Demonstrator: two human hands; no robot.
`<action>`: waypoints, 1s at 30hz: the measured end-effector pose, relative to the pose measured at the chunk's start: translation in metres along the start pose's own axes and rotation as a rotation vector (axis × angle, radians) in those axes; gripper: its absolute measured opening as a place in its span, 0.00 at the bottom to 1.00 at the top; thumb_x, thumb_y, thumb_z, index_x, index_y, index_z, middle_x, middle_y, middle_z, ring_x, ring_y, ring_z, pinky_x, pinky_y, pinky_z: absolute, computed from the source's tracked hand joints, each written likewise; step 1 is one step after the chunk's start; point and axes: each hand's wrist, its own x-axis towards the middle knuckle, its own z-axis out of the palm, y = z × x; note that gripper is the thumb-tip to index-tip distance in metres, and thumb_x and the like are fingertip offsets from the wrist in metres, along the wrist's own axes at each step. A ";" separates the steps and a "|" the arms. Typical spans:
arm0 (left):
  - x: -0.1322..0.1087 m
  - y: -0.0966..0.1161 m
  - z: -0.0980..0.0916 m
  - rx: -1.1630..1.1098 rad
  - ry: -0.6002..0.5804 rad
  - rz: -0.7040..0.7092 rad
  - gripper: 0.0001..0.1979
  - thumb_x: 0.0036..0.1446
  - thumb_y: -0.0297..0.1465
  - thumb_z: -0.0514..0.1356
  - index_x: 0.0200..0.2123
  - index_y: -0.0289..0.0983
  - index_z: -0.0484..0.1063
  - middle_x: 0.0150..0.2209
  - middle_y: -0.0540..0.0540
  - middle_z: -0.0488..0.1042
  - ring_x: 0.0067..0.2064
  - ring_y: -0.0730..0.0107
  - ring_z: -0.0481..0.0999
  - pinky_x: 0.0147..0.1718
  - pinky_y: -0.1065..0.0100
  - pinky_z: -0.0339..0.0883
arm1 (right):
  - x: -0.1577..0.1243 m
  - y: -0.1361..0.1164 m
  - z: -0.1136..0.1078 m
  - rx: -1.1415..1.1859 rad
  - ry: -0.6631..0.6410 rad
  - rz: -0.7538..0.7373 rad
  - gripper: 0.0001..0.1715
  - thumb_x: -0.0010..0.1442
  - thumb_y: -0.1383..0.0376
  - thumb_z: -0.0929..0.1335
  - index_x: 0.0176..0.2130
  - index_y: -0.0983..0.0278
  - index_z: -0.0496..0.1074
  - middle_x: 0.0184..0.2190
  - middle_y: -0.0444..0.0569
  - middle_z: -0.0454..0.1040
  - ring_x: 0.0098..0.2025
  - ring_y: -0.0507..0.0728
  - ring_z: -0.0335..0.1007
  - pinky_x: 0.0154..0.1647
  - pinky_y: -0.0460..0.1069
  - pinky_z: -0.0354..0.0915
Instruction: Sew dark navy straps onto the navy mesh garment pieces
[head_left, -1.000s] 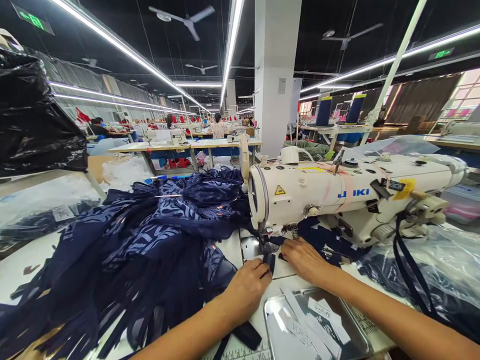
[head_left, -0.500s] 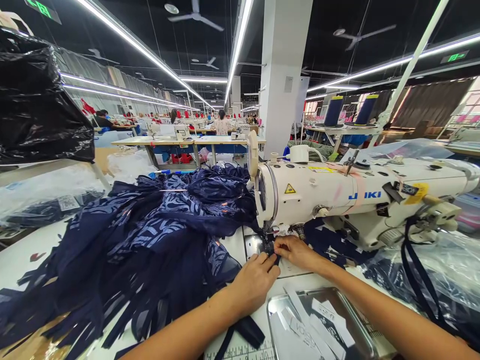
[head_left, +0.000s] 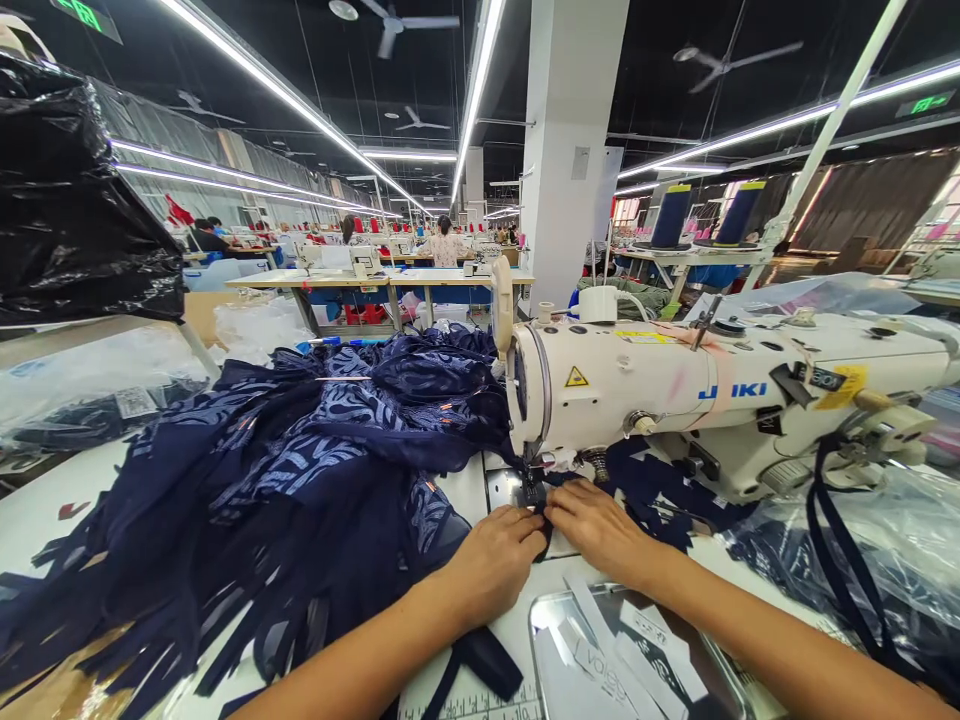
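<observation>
Both hands are at the needle area of a white sewing machine (head_left: 615, 385). My left hand (head_left: 491, 560) is closed, its fingertips on a navy fabric strip (head_left: 545, 540) just in front of the presser foot (head_left: 532, 482). From the other side my right hand (head_left: 600, 530) grips the same strip, fingers bent and close to the left fingertips. The strip is mostly covered by my fingers. A large heap of navy garments (head_left: 315, 470) with light-blue pattern and dangling straps lies left of the machine, reaching close to the left wrist.
In front of the machine sits a metal tray (head_left: 536, 640) holding paper labels (head_left: 592, 670). A measuring scale (head_left: 487, 700) runs along the table's near edge. Plastic-bagged dark pieces (head_left: 825, 540) lie at the right. A black plastic-covered object (head_left: 82, 200) juts in at left.
My right hand has lowered its raised fingers and lies flatter over the strip. My left hand has shifted slightly, its fingers drawn closer together. The view has moved a little.
</observation>
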 end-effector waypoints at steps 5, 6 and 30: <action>0.006 0.001 -0.002 0.024 0.003 -0.005 0.12 0.51 0.22 0.52 0.40 0.31 0.69 0.43 0.41 0.73 0.47 0.63 0.69 0.50 0.63 0.61 | -0.001 0.007 -0.001 -0.113 -0.026 -0.076 0.12 0.57 0.76 0.62 0.40 0.68 0.70 0.40 0.53 0.72 0.39 0.57 0.66 0.39 0.51 0.64; 0.008 0.002 -0.002 0.042 -0.009 -0.017 0.12 0.52 0.22 0.52 0.40 0.31 0.70 0.43 0.40 0.73 0.47 0.63 0.70 0.50 0.63 0.61 | 0.000 0.010 0.000 -0.114 -0.036 -0.079 0.12 0.57 0.75 0.62 0.40 0.68 0.70 0.41 0.53 0.72 0.40 0.58 0.66 0.39 0.51 0.65; 0.026 -0.002 0.017 0.206 0.031 -0.101 0.10 0.54 0.23 0.53 0.39 0.31 0.71 0.42 0.40 0.73 0.44 0.62 0.72 0.47 0.63 0.64 | -0.005 0.032 0.019 -0.162 -0.091 0.022 0.29 0.52 0.78 0.59 0.53 0.63 0.64 0.50 0.54 0.68 0.48 0.59 0.67 0.40 0.52 0.68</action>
